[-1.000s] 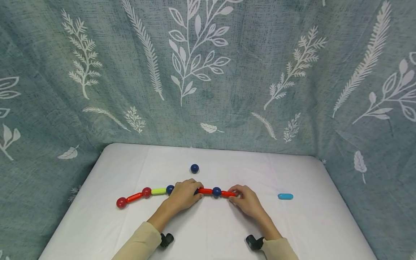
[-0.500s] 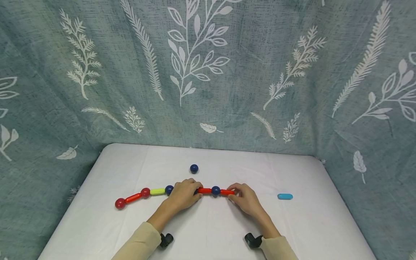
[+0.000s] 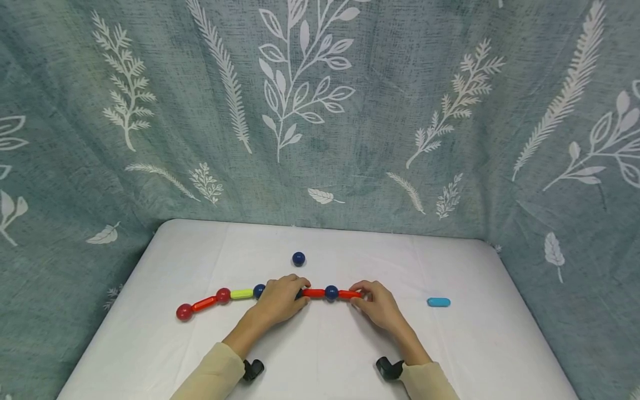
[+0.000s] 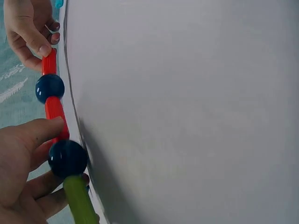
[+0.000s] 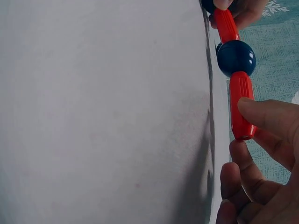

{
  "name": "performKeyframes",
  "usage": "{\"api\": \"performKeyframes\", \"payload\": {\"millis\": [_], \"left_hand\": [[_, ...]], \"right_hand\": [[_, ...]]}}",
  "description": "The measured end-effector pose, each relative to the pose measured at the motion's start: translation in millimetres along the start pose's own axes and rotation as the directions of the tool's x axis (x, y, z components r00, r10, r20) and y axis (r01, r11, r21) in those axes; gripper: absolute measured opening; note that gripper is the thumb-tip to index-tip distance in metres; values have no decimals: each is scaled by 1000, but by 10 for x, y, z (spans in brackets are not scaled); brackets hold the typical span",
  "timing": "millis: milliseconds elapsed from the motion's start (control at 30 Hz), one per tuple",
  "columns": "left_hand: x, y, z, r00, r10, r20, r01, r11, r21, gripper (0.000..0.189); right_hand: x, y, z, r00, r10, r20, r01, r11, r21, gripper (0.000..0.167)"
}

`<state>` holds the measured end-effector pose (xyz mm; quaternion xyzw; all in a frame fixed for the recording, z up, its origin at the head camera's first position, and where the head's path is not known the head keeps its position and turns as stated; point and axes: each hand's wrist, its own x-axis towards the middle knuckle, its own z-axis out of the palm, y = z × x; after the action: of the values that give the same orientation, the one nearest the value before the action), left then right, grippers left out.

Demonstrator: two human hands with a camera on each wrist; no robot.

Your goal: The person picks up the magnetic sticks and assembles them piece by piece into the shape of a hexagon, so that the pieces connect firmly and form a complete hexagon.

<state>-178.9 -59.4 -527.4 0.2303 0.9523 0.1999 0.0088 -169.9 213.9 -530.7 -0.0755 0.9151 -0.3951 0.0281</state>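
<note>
A chain of magnetic rods and balls lies across the white table. From its left end in the head view run a red ball (image 3: 184, 312), a red rod (image 3: 204, 303), another red ball (image 3: 223, 295), a yellow-green rod (image 3: 242, 294) and a blue ball (image 3: 258, 291). My left hand (image 3: 281, 299) covers the part after that. It grips the chain at a red rod (image 4: 53, 109) beside a blue ball (image 4: 67, 159), thumb on the rod. A further blue ball (image 5: 236, 58) joins that rod to the end red rod (image 5: 241, 88), which my right hand (image 3: 380, 306) pinches.
A loose blue ball (image 3: 298, 259) sits farther back on the table (image 3: 490, 333), beyond my left hand. To the right of my right hand lies a light blue rod (image 3: 439, 302). A patterned green curtain (image 3: 370, 139) hangs behind the table.
The chain has shifted very slightly left in the head view. Both hands keep their grips on it.
</note>
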Motion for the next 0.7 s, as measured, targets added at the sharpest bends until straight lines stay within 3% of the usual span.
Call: {"api": "performKeyframes", "payload": {"millis": [167, 333, 567, 700], "left_hand": [[-162, -122, -145, 998, -68, -11, 68, 998, -17, 43], [-448, -391, -363, 987, -159, -28, 159, 987, 1, 53], [-959, -822, -707, 949, -314, -22, 314, 948, 49, 55], [-1135, -958, -814, 934, -356, -10, 357, 933, 50, 49]], "right_hand": [[18, 6, -5, 1000, 7, 9, -7, 1000, 3, 21], [23, 0, -3, 1000, 2, 13, -2, 1000, 7, 20], [30, 3, -5, 1000, 9, 22, -9, 1000, 13, 20], [37, 3, -8, 1000, 15, 23, -15, 1000, 13, 20]]}}
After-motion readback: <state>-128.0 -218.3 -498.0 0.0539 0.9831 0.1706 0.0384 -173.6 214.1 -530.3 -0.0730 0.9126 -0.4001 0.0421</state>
